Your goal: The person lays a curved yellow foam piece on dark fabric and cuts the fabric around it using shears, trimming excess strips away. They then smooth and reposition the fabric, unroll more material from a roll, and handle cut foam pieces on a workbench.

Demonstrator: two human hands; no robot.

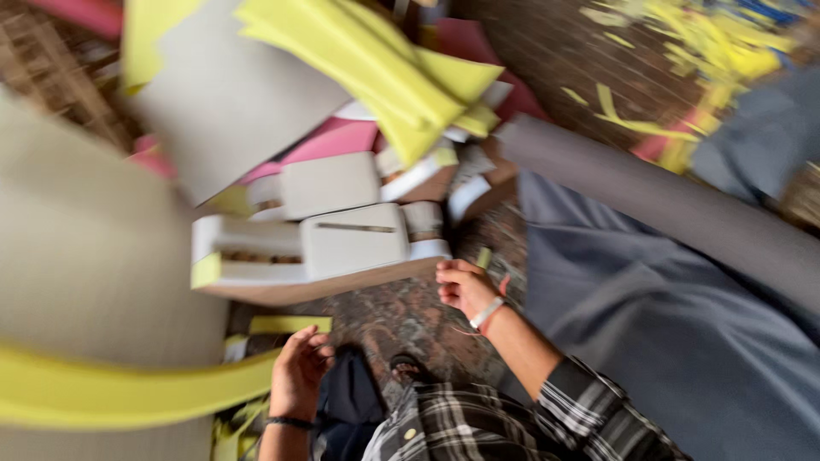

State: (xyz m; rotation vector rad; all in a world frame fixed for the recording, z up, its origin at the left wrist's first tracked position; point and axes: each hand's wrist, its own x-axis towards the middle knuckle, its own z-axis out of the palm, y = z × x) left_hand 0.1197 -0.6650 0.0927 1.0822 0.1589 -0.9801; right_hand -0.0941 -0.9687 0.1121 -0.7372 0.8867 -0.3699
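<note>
Seen from the head camera, the left hand [299, 376] is lying open with its fingers loosely curled, touching the end of a long yellow strip [128, 393] that is running off toward the left edge. The right hand [465, 288] is hanging half closed just beside the lower right corner of a white cut-out board [316, 252], and the blur is making it impossible to tell whether it is gripping anything. That board is sitting on top of a stack of pale sheets, with a second white board [329, 183] lying just behind it. A large grey card [226, 94] and a bundle of folded yellow sheets [384, 72] are crowding the top of the view, over a pink sheet [329, 141]. One grey roll [666, 205] is slanting across the right side above a spread blue-grey sheet [666, 341]. Yellow scraps [700, 43] are littering the floor at the far upper right. A patch of speckled floor [401, 320] is staying bare between the two hands.
</note>
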